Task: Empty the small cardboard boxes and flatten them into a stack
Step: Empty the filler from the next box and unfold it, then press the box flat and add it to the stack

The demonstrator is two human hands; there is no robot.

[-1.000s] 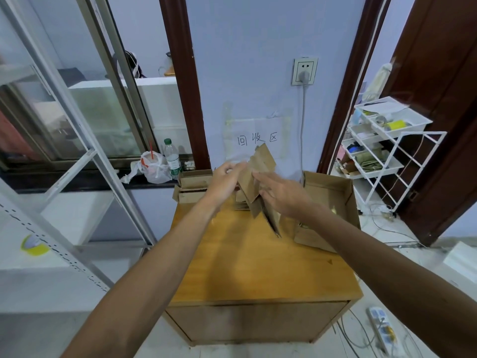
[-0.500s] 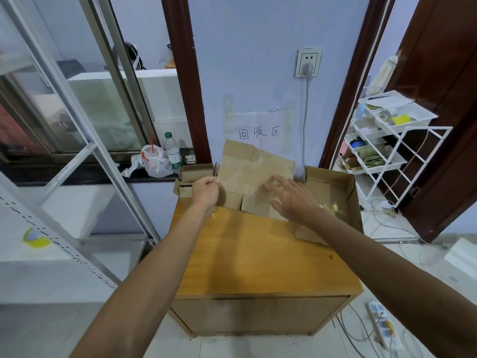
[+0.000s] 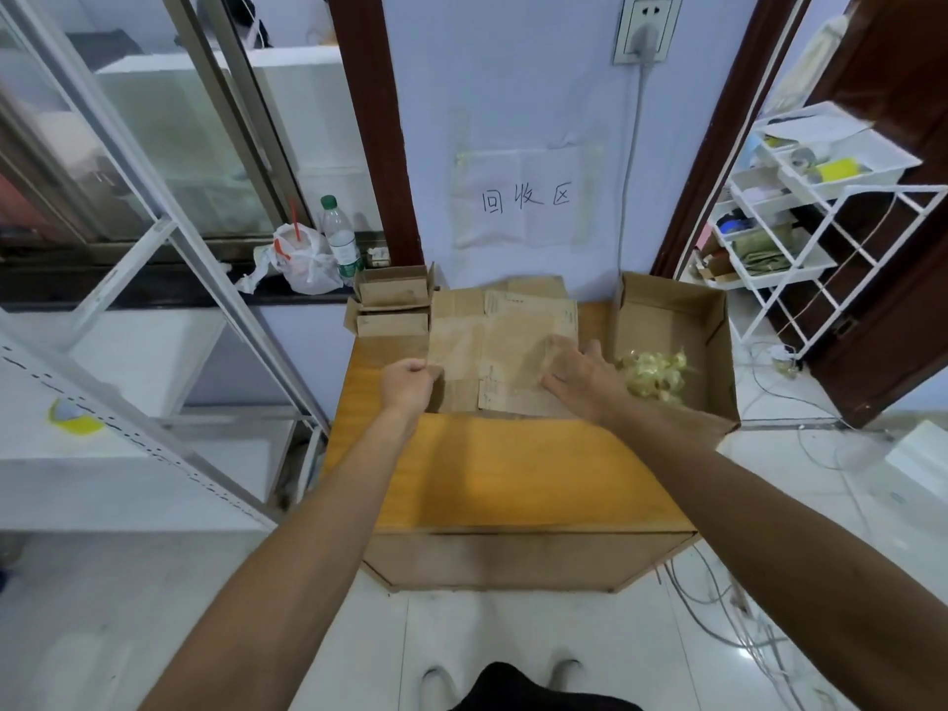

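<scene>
flattened box (image 3: 505,351): plain brown corrugated sheet with creased panels. It lies flat at the rear centre of the cabinet top (image 3: 502,469), in the middle of the frame.
left hand (image 3: 408,384): fingers curled on the sheet's near-left edge, gripping it.
right hand (image 3: 579,374): palm down on the sheet's right side, fingers straight and spread, pressing.
small boxes (image 3: 394,287): two stacked at the rear-left corner of the top, touching the sheet's left edge. Their flaps are up. Can't tell the contents.
open carton (image 3: 667,310): larger brown box just right of the sheet, with upright walls. It holds a loose clump of crinkled pale-yellow translucent pieces (image 3: 654,374) near its front wall.
cabinet: smooth orange-brown wood top with a paler front face.
delta vs 0.5 s ago: the sheet stood tilted up towards the wall and is now down flat. The left hand is at the same edge and the right hand has gone from steadying the face to pressing it. 1.0 s ago the sheet was folded and held in the air between both hands.
wall: taped paper sign (image 3: 526,197) with handwritten characters above the sheet. Socket (image 3: 647,25) with a grey cable at the top.
left ledge: green-capped plastic bottle (image 3: 341,238) beside a knotted white bag (image 3: 300,254).
right edge: white wire rack (image 3: 800,197) with trays of mixed items.
</scene>
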